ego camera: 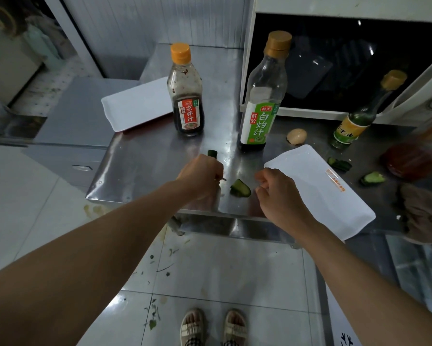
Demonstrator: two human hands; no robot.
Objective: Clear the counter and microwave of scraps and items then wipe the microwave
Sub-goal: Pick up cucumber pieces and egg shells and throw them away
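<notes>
My left hand (200,178) is curled into a fist over the steel counter (145,161), and the dark green end of a cucumber scrap (212,154) sticks out beyond its knuckles. A cut cucumber piece (240,188) lies on the counter between my hands. My right hand (277,193) hovers just right of it with fingers curled; nothing shows in it. Two more cucumber pieces (338,164) (373,178) and a pale peel-like scrap (296,136) lie further right. The microwave (334,58) stands at the back right with its white door (422,91) swung open.
A dark sauce bottle (187,96), a clear green-labelled bottle (262,96) and a green oil bottle (359,116) stand on the counter. White trays lie at the left (137,103) and right (319,188). A red container (409,161) and brown cloth (424,211) sit far right.
</notes>
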